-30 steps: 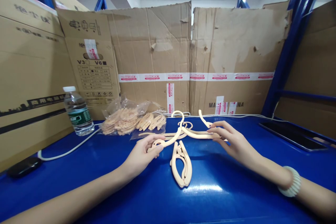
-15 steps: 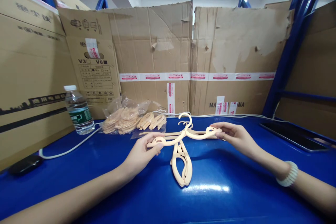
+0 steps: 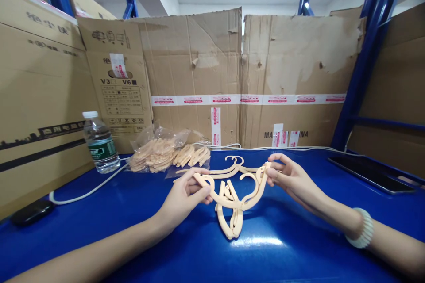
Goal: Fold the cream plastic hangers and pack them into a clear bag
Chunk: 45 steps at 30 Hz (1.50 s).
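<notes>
My left hand [image 3: 186, 196] pinches the left arm end of a cream plastic folding hanger [image 3: 232, 199]. The right arm end of the same hanger sits in the grip of my right hand [image 3: 290, 179]. The hanger hangs in a V between them, its two arms tilted upward and its hook curling up near the middle. Under it a folded hanger [image 3: 232, 223] of the same colour lies flat on the blue table [image 3: 133, 212]. Two more open hangers [image 3: 229, 168] lie just behind, toward the boxes.
A clear bag of cream hangers [image 3: 156, 152] and a loose pile sit at the back left, beside a water bottle [image 3: 99, 141]. Cardboard boxes [image 3: 282, 79] wall the back and left. A white cable [image 3: 83, 192], a black device [image 3: 29, 212] and a dark tablet [image 3: 368, 172] lie on the table.
The held hanger has gone from spread out flat to folded into a V. Both hands drew closer together and slightly toward me, tipping the arm ends upward.
</notes>
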Tool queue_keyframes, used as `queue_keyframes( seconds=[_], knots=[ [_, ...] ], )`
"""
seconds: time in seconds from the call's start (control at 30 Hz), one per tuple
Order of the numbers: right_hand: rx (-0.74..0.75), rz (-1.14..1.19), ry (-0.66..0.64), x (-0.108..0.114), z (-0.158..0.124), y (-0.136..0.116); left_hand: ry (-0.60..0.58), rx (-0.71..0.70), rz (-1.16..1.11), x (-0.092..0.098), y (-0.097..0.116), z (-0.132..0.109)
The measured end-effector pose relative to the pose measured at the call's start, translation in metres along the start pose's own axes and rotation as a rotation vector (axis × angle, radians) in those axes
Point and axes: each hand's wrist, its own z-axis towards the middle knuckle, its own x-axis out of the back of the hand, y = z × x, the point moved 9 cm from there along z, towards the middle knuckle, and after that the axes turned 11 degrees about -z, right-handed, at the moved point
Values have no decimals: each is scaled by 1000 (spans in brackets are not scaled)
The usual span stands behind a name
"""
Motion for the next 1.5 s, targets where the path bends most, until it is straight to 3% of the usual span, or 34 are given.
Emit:
queue_keyframes(
  seconds=[0.07,0.23,0.43,0.53,0.67,0.83,0.97,1.13,1.27,1.5],
  knots=[
    [19,-7,-44,-10,-3,-2,-28,-16,10,-4,-1,0],
    [86,-199,-308,-40,-14,-3,-48,-31,15,-7,-3,1],
    [105,-299,-506,-58,-29,-7,-41,-31,-80,-5,-3,1],
    [85,-273,-538,-60,-31,-7,-93,-59,-102,-7,0,-2],
    [78,-241,-538,-59,-31,-6,-276,-121,-9,-24,7,-10],
    [106,-186,-574,-64,-34,-11,-482,-41,-37,-44,5,-21],
    [138,-83,-619,-69,-37,-18,-509,44,-104,-46,0,-23],
    [200,-186,-544,-61,-35,-21,-498,11,-188,-42,2,-19],
    [164,-238,-591,-61,-39,-17,-530,-9,-76,-45,1,-22],
    [44,-209,-720,-63,-42,-11,-626,-210,223,-49,12,-32]
  ],
)
